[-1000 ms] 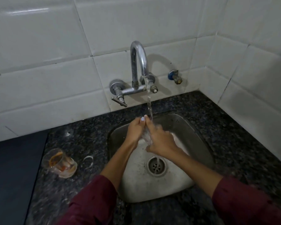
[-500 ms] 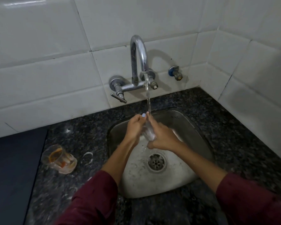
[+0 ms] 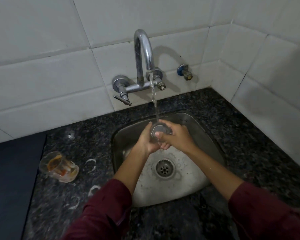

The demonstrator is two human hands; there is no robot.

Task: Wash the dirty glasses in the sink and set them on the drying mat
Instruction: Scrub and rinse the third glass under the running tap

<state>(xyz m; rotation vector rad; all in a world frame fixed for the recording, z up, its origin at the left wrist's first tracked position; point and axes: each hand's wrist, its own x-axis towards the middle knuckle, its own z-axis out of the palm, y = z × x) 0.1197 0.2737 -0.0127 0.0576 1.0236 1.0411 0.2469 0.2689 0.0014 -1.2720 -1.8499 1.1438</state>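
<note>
A clear glass (image 3: 158, 129) is held over the steel sink (image 3: 200, 129), its open mouth turned up under the running water from the chrome tap (image 3: 143, 54). My left hand (image 3: 146, 140) wraps its left side and my right hand (image 3: 176, 135) grips its right side, thumb across the front. A second glass (image 3: 58, 167), streaked with orange residue, lies tilted on the dark granite counter left of the sink. The dark drying mat (image 3: 12, 179) covers the counter at the far left.
White tiled walls close in behind and on the right, forming a corner. A small blue-capped valve (image 3: 184, 71) sticks out of the wall right of the tap. Wet ring marks (image 3: 91, 164) show on the counter. The drain (image 3: 164, 168) sits mid-sink.
The glass has turned so its open mouth faces up into the stream. Both hands stay on it over the sink. The camera has tilted slightly.
</note>
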